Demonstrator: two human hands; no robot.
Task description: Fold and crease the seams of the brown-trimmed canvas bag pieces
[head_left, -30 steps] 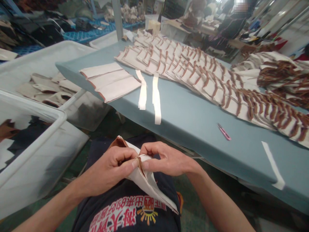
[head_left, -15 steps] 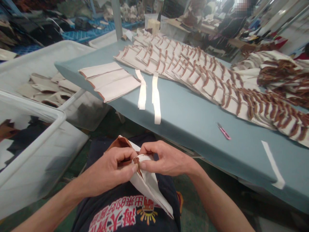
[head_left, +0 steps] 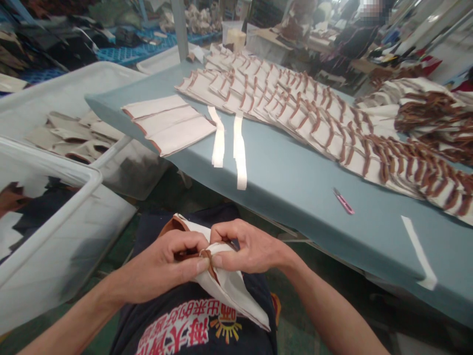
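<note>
Over my lap I hold a cream fabric piece (head_left: pixel 231 283) with a brown inner side, folded and partly opened out. My left hand (head_left: pixel 168 264) pinches its brown edge between thumb and finger. Close beside it, my right hand (head_left: pixel 246 246) is closed on the same edge, thumb tips almost touching. One corner of the piece hangs down to the right across my dark printed shirt (head_left: pixel 192 328). The fingertips hide the exact spot being pinched.
A blue-green table (head_left: pixel 288 182) carries overlapping rows of cream pieces (head_left: pixel 295 108), a flat cream panel (head_left: pixel 170 123), white strips (head_left: pixel 240 153) and pink thread snips (head_left: pixel 343 201). White bins (head_left: pixel 99 180) stand at left. A person (head_left: pixel 354 44) sits in the background.
Both hands have shifted slightly left and down with the fabric piece, still pinching its edge. The piece's far flap shows more of its cream side. Things on the table stay put.
</note>
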